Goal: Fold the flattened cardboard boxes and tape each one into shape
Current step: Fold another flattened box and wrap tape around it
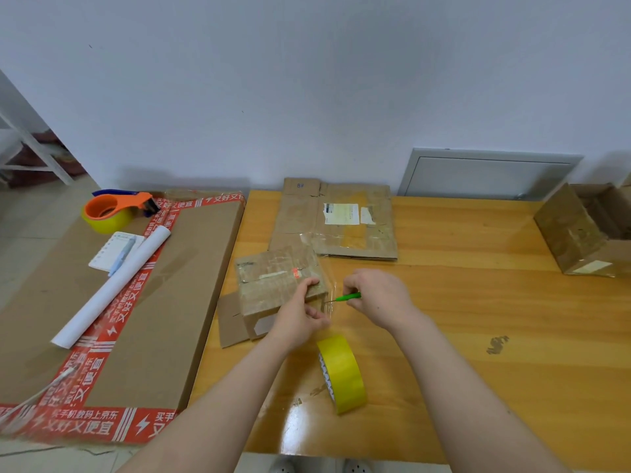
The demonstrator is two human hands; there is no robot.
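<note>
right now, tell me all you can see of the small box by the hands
The small cardboard box is brown, worn and creased, with old clear tape over it, a red sticker on top and a pale label patch on its near side. It stands folded on the wooden table near the left edge, one flap lying open at its near left. The left hand grips its upper right corner; the right hand holds a green-handled tool pointing at that edge.
</note>
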